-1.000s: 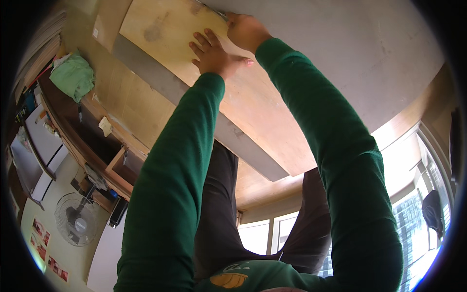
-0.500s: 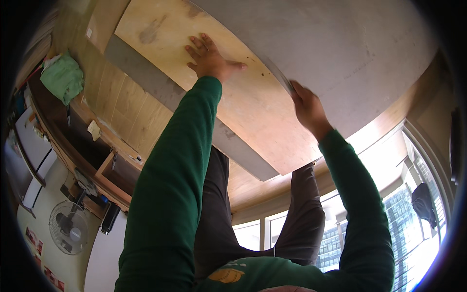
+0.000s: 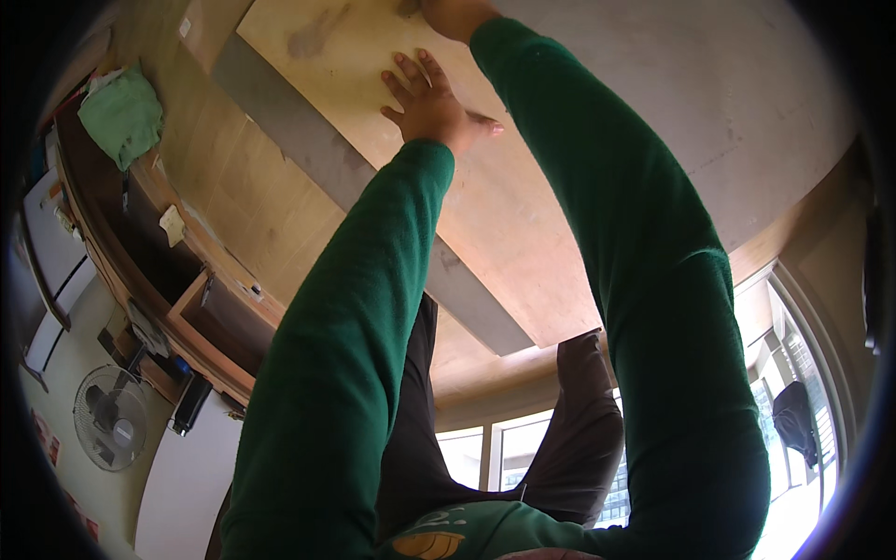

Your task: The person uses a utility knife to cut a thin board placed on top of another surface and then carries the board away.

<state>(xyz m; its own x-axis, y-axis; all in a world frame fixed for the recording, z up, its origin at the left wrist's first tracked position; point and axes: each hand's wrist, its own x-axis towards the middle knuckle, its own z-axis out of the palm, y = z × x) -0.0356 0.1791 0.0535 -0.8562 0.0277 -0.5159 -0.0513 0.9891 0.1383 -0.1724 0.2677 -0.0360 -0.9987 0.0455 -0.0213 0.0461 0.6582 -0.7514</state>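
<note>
1. In the head view, the right hand is now sitting at the top border of the picture; half a second ago it was working farther down, along the right edge of the plywood panel. The right green sleeve is now stretching over that edge and covering much of it, where before the edge was showing openly.
2. The left hand is staying at about the same place on the panel, fingers and thumb spread, palm down. The right hand's fingers are running into the border and blurring, so whether they are pinching anything cannot be told.
3. The plywood panel is lying flat beneath the left hand, its near end pointing toward the person's dark trousers. It is showing pale yellow at the far end and pinkish tan at the near end, with a brownish smudge near its far left corner.
4. A grey strip is bordering the panel's left edge, and a broad grey sheet is spreading to its right. The wooden floor is showing beyond the strip.
</note>
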